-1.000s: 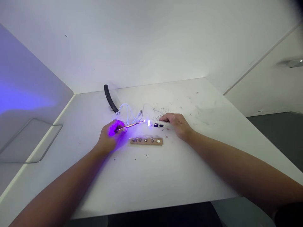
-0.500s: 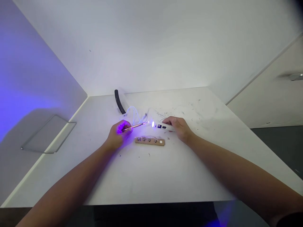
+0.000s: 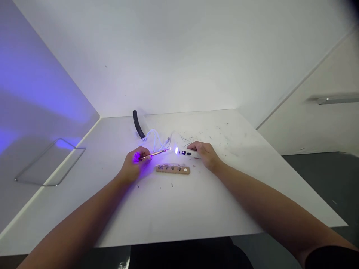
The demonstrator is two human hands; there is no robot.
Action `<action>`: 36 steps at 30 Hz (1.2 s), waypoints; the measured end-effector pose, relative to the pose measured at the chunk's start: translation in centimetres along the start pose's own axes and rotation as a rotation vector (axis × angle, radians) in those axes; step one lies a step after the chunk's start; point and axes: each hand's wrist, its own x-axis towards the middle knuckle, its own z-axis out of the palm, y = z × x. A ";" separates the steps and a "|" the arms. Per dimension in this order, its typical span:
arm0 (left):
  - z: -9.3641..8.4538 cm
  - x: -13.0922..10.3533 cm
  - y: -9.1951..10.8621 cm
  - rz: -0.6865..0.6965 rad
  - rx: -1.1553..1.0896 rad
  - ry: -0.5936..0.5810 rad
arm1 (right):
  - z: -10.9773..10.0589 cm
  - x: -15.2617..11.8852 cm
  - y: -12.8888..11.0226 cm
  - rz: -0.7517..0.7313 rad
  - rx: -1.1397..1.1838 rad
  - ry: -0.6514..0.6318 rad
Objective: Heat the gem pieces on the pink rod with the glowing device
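My left hand (image 3: 136, 161) is closed around a slim copper-coloured pen-like tool (image 3: 153, 154), whose tip points right. Something small at that tip glows in the violet light; I cannot make out what. In my right hand (image 3: 206, 154) is a white handheld UV lamp (image 3: 193, 153), with a small dark display and a button on top. Its lit violet end faces the tool's tip across a small gap. Just below the hands lies a narrow wooden strip (image 3: 172, 170) bearing several shiny round pieces and a white dot, with clear material along its back edge.
A white cable (image 3: 153, 138) lies coiled behind the hands, beside a black curved tube (image 3: 137, 123). A bent wire frame (image 3: 63, 179) leans against the left wall. Dark specks are scattered over the white table (image 3: 179, 209). A cabinet handle (image 3: 336, 100) shows at the right.
The camera view has turned slightly right, so the table contents appear farther left. Both hands keep nearly the same hold, and the lamp stays lit towards the tool's tip.
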 end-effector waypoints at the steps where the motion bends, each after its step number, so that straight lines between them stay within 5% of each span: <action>1: 0.0 0.0 0.0 0.003 0.004 0.002 | 0.0 0.0 0.0 0.001 -0.007 0.000; 36: 0.0 0.0 0.4 0.030 0.015 -0.007 | -0.1 0.1 0.8 -0.019 -0.003 -0.012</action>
